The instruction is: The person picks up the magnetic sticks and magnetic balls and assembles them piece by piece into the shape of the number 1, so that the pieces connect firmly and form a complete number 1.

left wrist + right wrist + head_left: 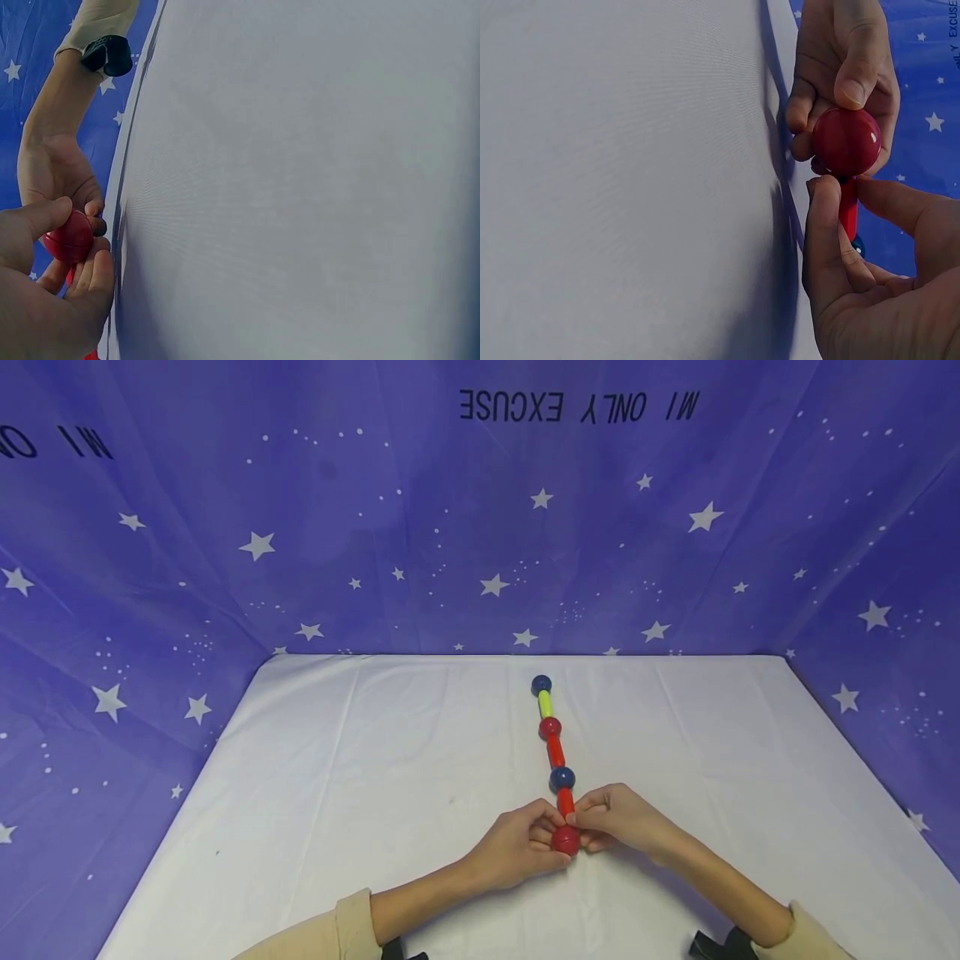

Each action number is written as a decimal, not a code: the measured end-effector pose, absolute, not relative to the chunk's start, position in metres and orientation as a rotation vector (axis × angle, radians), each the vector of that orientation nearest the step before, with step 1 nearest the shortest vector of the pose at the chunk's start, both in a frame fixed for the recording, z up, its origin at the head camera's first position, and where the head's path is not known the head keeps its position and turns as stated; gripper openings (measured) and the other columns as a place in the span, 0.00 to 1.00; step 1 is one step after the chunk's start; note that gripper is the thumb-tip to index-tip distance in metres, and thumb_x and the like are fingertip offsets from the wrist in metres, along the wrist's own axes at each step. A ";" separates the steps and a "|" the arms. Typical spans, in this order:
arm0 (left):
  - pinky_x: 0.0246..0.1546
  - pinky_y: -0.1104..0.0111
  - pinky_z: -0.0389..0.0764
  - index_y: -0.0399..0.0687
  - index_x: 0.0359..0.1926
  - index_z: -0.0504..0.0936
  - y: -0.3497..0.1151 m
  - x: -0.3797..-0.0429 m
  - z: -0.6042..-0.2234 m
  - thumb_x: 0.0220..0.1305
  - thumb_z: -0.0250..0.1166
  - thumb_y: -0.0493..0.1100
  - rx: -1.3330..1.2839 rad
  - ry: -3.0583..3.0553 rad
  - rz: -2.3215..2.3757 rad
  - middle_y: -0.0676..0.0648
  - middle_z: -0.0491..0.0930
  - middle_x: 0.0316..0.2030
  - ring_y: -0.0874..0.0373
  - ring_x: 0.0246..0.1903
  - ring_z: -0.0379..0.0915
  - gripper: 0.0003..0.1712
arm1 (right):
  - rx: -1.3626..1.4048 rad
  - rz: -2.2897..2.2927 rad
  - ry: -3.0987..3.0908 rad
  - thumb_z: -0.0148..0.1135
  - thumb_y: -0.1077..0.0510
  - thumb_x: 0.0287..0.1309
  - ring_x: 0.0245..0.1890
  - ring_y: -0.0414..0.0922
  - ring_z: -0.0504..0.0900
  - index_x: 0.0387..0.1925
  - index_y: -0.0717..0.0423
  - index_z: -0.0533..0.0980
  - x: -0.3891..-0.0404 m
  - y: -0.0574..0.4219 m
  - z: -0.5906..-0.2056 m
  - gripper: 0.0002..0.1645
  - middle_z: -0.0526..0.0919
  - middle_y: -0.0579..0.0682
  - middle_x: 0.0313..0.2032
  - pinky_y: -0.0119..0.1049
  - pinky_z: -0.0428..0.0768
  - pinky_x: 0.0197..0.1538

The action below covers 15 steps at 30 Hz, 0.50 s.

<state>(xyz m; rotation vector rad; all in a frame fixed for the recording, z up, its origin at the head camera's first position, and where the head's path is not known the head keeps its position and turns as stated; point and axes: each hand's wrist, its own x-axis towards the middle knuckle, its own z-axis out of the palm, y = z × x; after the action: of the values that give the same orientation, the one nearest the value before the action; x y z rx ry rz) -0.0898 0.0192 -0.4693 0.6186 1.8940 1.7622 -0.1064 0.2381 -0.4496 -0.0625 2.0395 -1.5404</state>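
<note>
A chain of toy balls and short rods runs away from me across the white table. At its near end, my left hand (513, 852) holds a red ball (566, 841) between thumb and fingers. My right hand (630, 818) pinches the red rod (566, 802) joined to that ball; the right wrist view shows thumb and finger on either side of this rod (848, 210). Beyond it come a blue ball (562, 778), another red rod (555, 750), a second red ball (550, 727), a yellow-green rod (545, 703) and a far blue ball (541, 685).
The white cloth-covered table (405, 760) spreads out around the chain. Purple-blue curtains (450, 543) with stars and lettering stand behind it and at both sides. Dark straps or devices (723, 945) show by the wrists.
</note>
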 end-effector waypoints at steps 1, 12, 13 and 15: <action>0.42 0.73 0.82 0.38 0.47 0.75 0.020 -0.090 -0.469 0.55 0.72 0.26 0.617 1.892 1.764 0.51 0.83 0.38 0.56 0.41 0.84 0.20 | -0.063 -1.537 2.042 0.67 0.58 0.62 0.25 0.41 0.82 0.39 0.68 0.80 -0.106 0.238 -0.449 0.14 0.83 0.51 0.24 0.32 0.84 0.33; 0.41 0.73 0.82 0.39 0.46 0.73 0.022 -0.090 -0.472 0.54 0.72 0.25 0.619 1.885 1.780 0.51 0.81 0.37 0.55 0.40 0.84 0.21 | -0.094 -1.543 2.036 0.65 0.58 0.64 0.25 0.41 0.81 0.40 0.68 0.80 -0.106 0.235 -0.449 0.13 0.84 0.50 0.25 0.30 0.83 0.31; 0.41 0.73 0.82 0.39 0.46 0.73 0.022 -0.090 -0.472 0.54 0.72 0.25 0.620 1.888 1.779 0.51 0.81 0.37 0.55 0.40 0.84 0.21 | -0.096 -1.544 2.036 0.64 0.59 0.64 0.25 0.41 0.81 0.39 0.68 0.80 -0.107 0.235 -0.449 0.13 0.83 0.50 0.26 0.30 0.83 0.31; 0.41 0.73 0.82 0.39 0.46 0.73 0.023 -0.090 -0.472 0.55 0.72 0.26 0.620 1.896 1.775 0.51 0.81 0.37 0.54 0.40 0.84 0.21 | -0.093 -1.545 2.030 0.64 0.59 0.64 0.25 0.41 0.81 0.39 0.68 0.80 -0.107 0.236 -0.449 0.13 0.83 0.51 0.26 0.30 0.83 0.31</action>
<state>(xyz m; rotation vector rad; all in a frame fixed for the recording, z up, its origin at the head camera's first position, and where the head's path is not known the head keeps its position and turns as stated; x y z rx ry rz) -0.0904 0.0225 -0.4724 0.6205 1.8963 1.7749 -0.1067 0.2355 -0.4495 -0.0932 2.0303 -1.5445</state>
